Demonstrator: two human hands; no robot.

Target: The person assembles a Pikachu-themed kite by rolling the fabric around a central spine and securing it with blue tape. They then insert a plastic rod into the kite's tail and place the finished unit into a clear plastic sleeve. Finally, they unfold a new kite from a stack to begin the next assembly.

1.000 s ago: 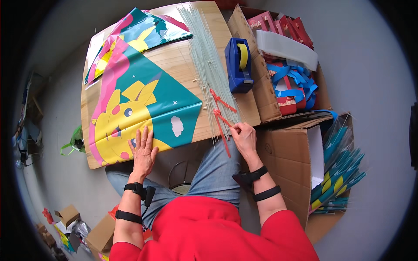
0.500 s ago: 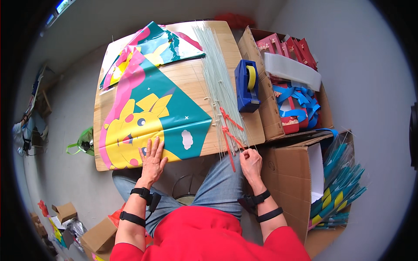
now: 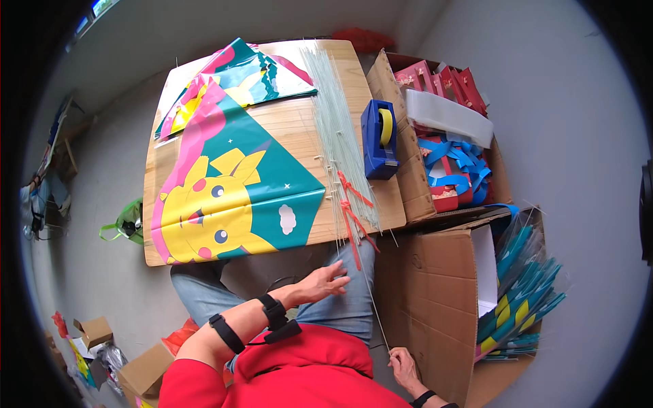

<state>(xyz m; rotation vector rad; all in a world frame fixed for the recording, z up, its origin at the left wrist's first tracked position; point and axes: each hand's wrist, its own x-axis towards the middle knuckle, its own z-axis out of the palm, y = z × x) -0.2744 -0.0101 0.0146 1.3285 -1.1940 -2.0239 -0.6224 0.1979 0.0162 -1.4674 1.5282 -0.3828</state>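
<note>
My right hand [image 3: 404, 368] is low beside the cardboard box, fingers closed on the end of a thin rod [image 3: 376, 314]. That rod slants up past my knee toward the bundle of thin whitish rods [image 3: 335, 122] on the table. Red ties [image 3: 348, 204] lie around the bundle's near end. Over my lap, my left hand [image 3: 325, 281] is open with fingers apart, close to the rod and holding nothing. A printed plastic sheet [image 3: 238, 190], teal, pink and yellow with a cartoon animal, lies spread on the table, shaped like a kite sail.
More folded printed sheets [image 3: 252, 78] lie at the table's [image 3: 272, 122] far side. A blue tape dispenser [image 3: 379, 139] stands at its right edge. Beyond are a box [image 3: 425, 204] of red packets and blue ribbon, and a cardboard box [image 3: 428, 292] with rolled teal bundles [image 3: 517, 299].
My right hand has moved down and back from the bundle's near end, drawing one rod out. My left hand has left the printed sheet and moved right, over my lap.
</note>
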